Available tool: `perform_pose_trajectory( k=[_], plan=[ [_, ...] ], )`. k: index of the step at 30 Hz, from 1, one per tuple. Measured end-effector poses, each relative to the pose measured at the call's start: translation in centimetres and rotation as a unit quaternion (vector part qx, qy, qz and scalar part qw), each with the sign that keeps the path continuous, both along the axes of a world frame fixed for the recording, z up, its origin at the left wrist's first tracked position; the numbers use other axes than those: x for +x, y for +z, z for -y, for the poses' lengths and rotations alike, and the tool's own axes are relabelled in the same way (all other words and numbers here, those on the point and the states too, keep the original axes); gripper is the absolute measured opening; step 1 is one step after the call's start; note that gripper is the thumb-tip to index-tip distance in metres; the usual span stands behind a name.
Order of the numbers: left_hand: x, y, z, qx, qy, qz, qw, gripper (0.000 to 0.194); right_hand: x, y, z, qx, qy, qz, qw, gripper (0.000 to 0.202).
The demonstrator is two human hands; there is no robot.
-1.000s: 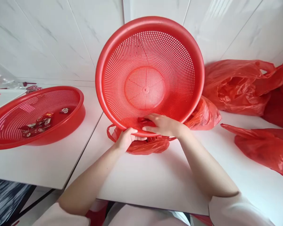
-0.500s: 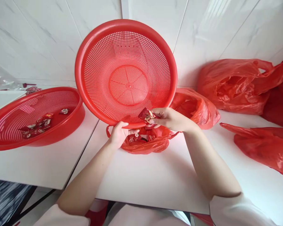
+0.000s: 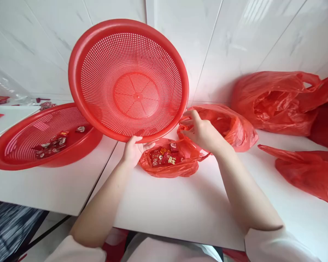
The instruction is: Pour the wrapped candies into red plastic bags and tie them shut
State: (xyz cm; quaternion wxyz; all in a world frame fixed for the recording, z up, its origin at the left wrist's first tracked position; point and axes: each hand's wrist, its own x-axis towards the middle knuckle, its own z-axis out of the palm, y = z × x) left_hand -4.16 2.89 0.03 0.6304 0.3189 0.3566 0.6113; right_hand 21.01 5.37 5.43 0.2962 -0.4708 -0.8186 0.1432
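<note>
A red perforated plastic basket [image 3: 136, 95] is tilted up with its hollow toward me, and nothing lies inside it. My left hand [image 3: 132, 152] is closed on its lower rim, thumb on the inner side. By the lower right rim, my right hand [image 3: 203, 131] holds nothing, its fingers apart; whether they touch the rim is unclear. Below the basket, an open red plastic bag [image 3: 177, 170] contains several small dark-red printed packets [image 3: 166, 157]. Just behind my right hand stands another open red plastic bag [image 3: 236, 129].
A second red basket [image 3: 94, 140] on the left holds several similar packets [image 3: 54, 145]. More red plastic bags [image 3: 273, 102] stand along the wall at the right, one bag [image 3: 308, 174] nearer me. A white tray [image 3: 16, 114] lies at far left. A seam divides the two white tables [image 3: 164, 203].
My right hand has let go of the packets, which now lie in the bag below, and has moved up and right. The tilted basket has shifted left with my left hand.
</note>
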Motion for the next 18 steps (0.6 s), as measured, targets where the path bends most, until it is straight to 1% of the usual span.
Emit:
perform_pose_trajectory(
  k=[1, 2, 3, 5, 6, 8, 10, 11, 12, 13, 14, 15, 16, 17, 18],
  plan=[
    [-0.1, 0.1, 0.1, -0.01, -0.004, 0.002, 1.0, 0.007, 0.1, 0.2, 0.1, 0.027, 0.003, -0.016, 1.0, 0.057],
    [-0.1, 0.2, 0.2, -0.022, -0.012, 0.003, 1.0, 0.008, 0.1, 0.5, 0.2, 0.052, 0.008, -0.021, 0.998, 0.06],
    [-0.2, 0.4, 0.4, -0.033, -0.024, 0.002, 0.999, 0.011, 0.2, 0.7, 0.2, 0.077, 0.011, -0.021, 0.997, 0.058],
    [-0.3, 1.1, 0.8, -0.04, -0.067, -0.005, 0.997, 0.02, 0.3, 1.0, 0.2, 0.116, 0.01, -0.022, 0.993, 0.046],
    [-0.3, 1.6, 1.1, -0.036, -0.099, -0.01, 0.994, 0.026, 0.4, 1.1, 0.2, 0.133, 0.001, -0.027, 0.991, 0.04],
    [-0.5, 3.0, 2.0, -0.017, -0.191, -0.036, 0.981, 0.04, 0.8, 1.5, 0.3, 0.165, -0.035, -0.041, 0.985, 0.037],
    [-0.9, 4.6, 3.4, -0.002, -0.277, -0.106, 0.955, 0.054, 1.4, 2.1, 0.7, 0.195, -0.073, -0.053, 0.977, 0.039],
    [-1.3, 5.3, 4.3, 0.001, -0.299, -0.159, 0.941, 0.06, 1.8, 2.4, 0.9, 0.208, -0.087, -0.058, 0.972, 0.04],
    [-1.8, 5.9, 5.3, 0.001, -0.299, -0.221, 0.928, 0.065, 2.2, 2.7, 1.2, 0.22, -0.096, -0.065, 0.969, 0.04],
    [-2.6, 6.3, 6.3, -0.001, -0.271, -0.284, 0.92, 0.07, 2.7, 3.1, 1.4, 0.234, -0.102, -0.075, 0.964, 0.04],
    [-3.7, 6.5, 7.3, -0.005, -0.219, -0.342, 0.914, 0.073, 3.1, 3.4, 1.6, 0.247, -0.105, -0.087, 0.959, 0.039],
    [-5.0, 6.4, 8.2, -0.014, -0.151, -0.393, 0.907, 0.074, 3.5, 3.7, 1.8, 0.26, -0.109, -0.1, 0.954, 0.039],
    [-6.5, 6.1, 9.1, -0.032, -0.063, -0.443, 0.894, 0.074, 3.9, 3.9, 2.0, 0.273, -0.115, -0.113, 0.948, 0.039],
    [-8.1, 5.7, 9.7, -0.058, 0.033, -0.491, 0.869, 0.075, 4.3, 4.1, 2.0, 0.287, -0.123, -0.124, 0.942, 0.039],
    [-9.8, 5.2, 10.3, -0.089, 0.13, -0.527, 0.835, 0.078, 4.6, 4.3, 2.1, 0.3, -0.136, -0.131, 0.935, 0.039]
  ],
)
